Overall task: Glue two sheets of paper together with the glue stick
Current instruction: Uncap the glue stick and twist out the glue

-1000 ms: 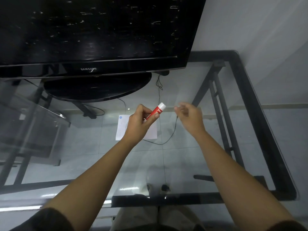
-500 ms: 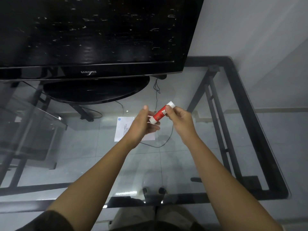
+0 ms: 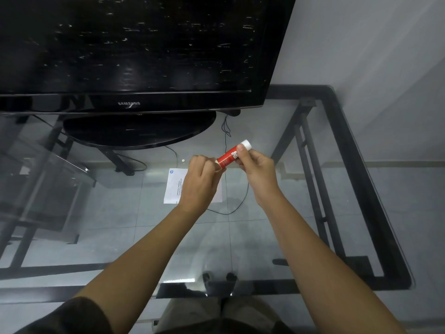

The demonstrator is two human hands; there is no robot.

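Both hands are pinching the red glue stick (image 3: pixel 231 154), which is tilting up to the right above the glass tabletop (image 3: pixel 313 213). Right hand (image 3: pixel 258 171) is holding its grip narrow around the barrel near the white end. Left hand (image 3: pixel 201 183) is closing fingertips on the lower end. White paper (image 3: pixel 174 186) is lying on the tabletop, partly hidden under the left hand, near a black television (image 3: pixel 134 54).

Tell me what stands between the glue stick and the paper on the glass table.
Mainly the left hand: it hangs over the paper and hides its middle while gripping the lower end of the glue stick. The right hand holds the stick's upper part. Nothing else visible lies on the paper.
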